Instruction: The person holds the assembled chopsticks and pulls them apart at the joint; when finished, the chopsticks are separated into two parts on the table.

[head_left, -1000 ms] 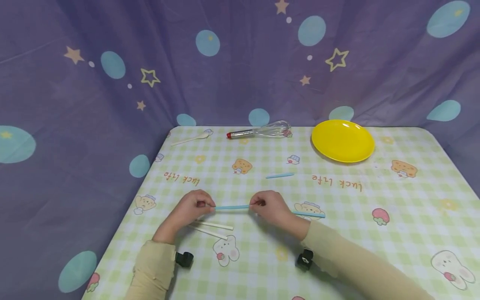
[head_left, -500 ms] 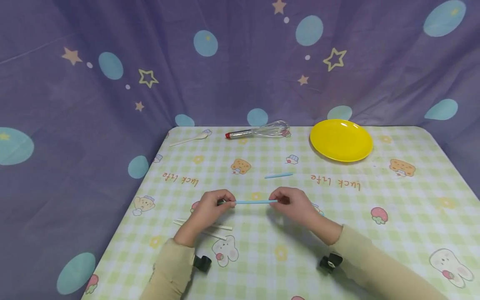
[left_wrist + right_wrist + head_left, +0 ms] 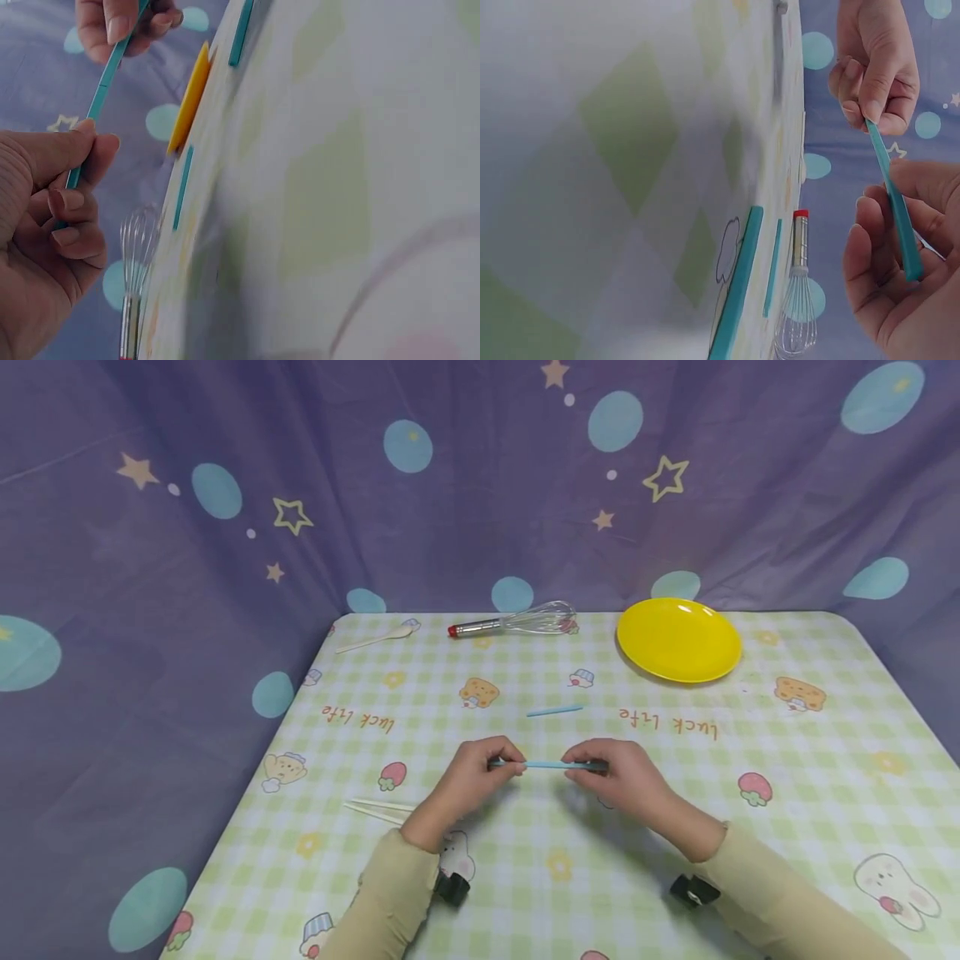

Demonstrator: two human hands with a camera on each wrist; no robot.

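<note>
A thin blue chopstick [image 3: 545, 765] is held level above the table between both hands. My left hand [image 3: 477, 772] pinches it on the left side with thumb and fingers; my right hand [image 3: 628, 774] pinches it on the right side. A fine seam crosses the chopstick [image 3: 103, 85] between the hands in the left wrist view. Its thicker end [image 3: 909, 259] lies along my right palm in the right wrist view. Another blue stick piece [image 3: 555, 711] lies on the table just beyond the hands. A further blue piece [image 3: 737, 289] rests beneath my right hand, hidden in the head view.
Two cream chopsticks [image 3: 375, 810] lie partly under my left forearm. Along the back edge of the checked tablecloth [image 3: 825, 793] are a pale spoon [image 3: 378, 637], a whisk [image 3: 517, 622] with a red-tipped handle, and a yellow plate [image 3: 678, 641]. A purple curtain [image 3: 465, 527] hangs behind.
Both hands have moved right with the blue chopstick and now grip it closer together. The cream chopsticks' left ends have come into sight, while the blue piece by the right wrist became covered.
</note>
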